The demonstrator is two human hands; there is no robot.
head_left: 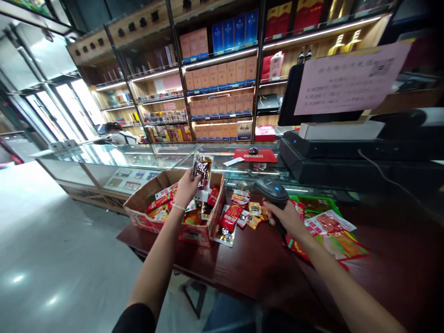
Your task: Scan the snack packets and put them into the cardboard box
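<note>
My left hand [187, 187] is closed round one clear plastic snack packet [202, 170] with dark contents and a yellow-red label. I hold it upright above the one open brown cardboard box [138, 201]. Its print is too blurred to read. My right hand [286, 217] grips one black handheld barcode scanner [272, 190] over loose red and yellow snack packets [231, 216], too jumbled to count, on the dark red wooden table [249, 263].
</note>
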